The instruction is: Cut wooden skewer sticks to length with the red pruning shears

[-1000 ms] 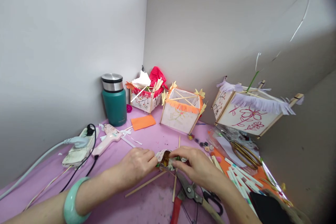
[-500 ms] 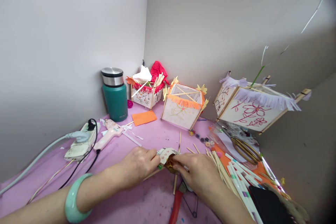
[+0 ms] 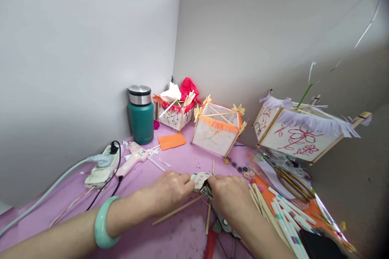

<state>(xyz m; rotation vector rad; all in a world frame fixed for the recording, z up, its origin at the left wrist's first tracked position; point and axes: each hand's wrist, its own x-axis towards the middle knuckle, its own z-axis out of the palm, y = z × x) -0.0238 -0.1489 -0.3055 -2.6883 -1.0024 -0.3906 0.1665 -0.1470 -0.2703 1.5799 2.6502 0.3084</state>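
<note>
Between my hands is a small whitish packet (image 3: 199, 179) with reddish print; a dark, patterned part shows beneath its edge. My left hand (image 3: 172, 190), below a pale green bangle (image 3: 105, 222), pinches the packet's left side. My right hand (image 3: 229, 194) is closed on its right side, with the fingertips partly hidden. Under the hands, a thin wooden stick (image 3: 176, 210) lies slanting on the purple tabletop (image 3: 136, 226), and another stick (image 3: 208, 218) stands nearly in line with my view. Red-handled pliers (image 3: 210, 243) lie just below my right hand.
Paper lanterns with orange fringe (image 3: 215, 137) and lilac fringe (image 3: 299, 137) stand behind. At left are a green flask (image 3: 141, 119), pink glue gun (image 3: 132, 162) and power strip (image 3: 101, 172) with cables. Scissors (image 3: 291, 184), markers (image 3: 288, 226) and a dark phone-like slab (image 3: 319, 245) lie right.
The view has tilted up and shifted left. My hands have drawn closer around the packet; its golden-brown part between my right fingers no longer shows.
</note>
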